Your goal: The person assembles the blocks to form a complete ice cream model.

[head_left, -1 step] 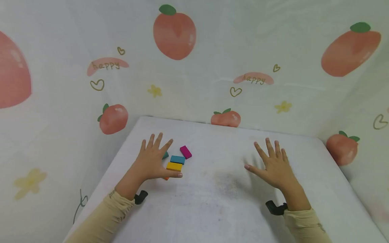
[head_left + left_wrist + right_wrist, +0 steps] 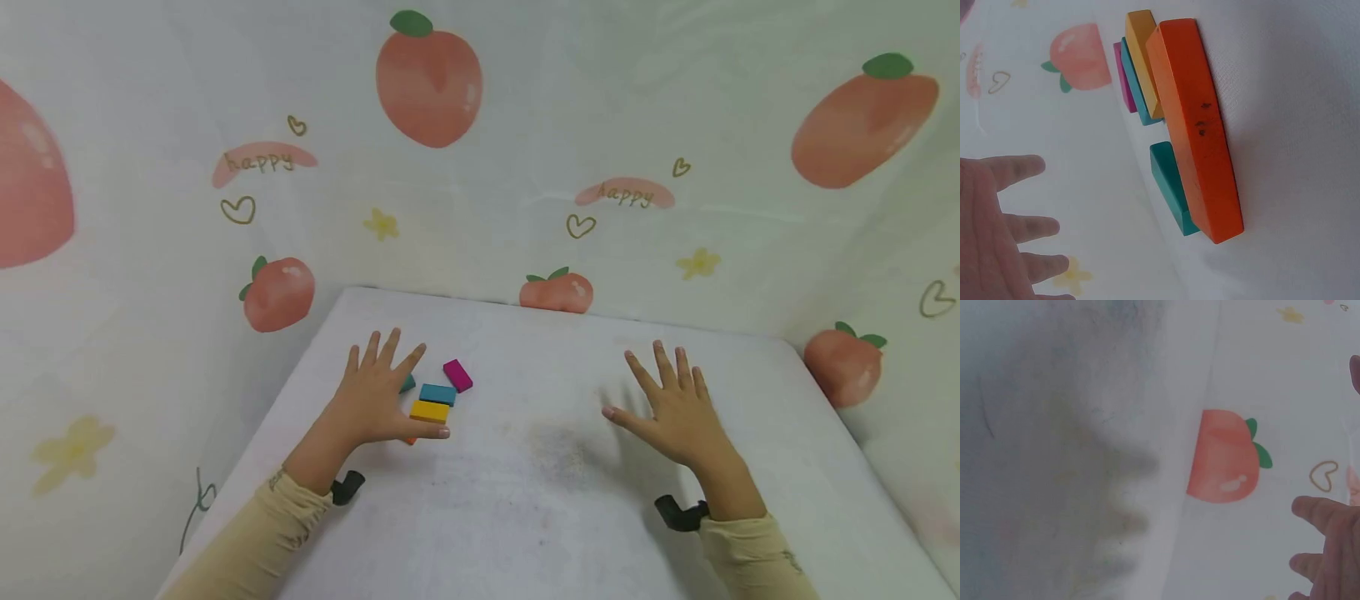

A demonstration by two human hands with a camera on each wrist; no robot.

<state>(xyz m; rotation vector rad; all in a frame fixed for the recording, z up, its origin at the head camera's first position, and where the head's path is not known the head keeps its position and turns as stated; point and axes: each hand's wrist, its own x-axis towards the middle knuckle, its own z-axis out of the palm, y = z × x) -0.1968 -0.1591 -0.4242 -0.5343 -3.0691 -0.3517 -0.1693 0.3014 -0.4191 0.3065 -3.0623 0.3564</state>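
My left hand (image 2: 371, 404) is held with fingers spread above the left side of the white table, empty. Beneath and beside it lie several coloured blocks: a magenta block (image 2: 457, 376), a blue block (image 2: 437, 394), a yellow block (image 2: 429, 412) and a teal block (image 2: 1172, 187) partly covered by the hand in the head view. An orange block (image 2: 1197, 131), the closest one in the left wrist view, is mostly hidden behind the hand from above. Over the table's right side, my right hand (image 2: 678, 417) also has its fingers spread and holds nothing; its shadow falls beside it.
The white table (image 2: 525, 500) bears a greyish smudge near its middle. Behind and around it hangs a pale cloth (image 2: 495, 208) printed with peaches, hearts and yellow flowers. A dark curved piece shows at each wrist, by the cream sleeves (image 2: 255, 533).
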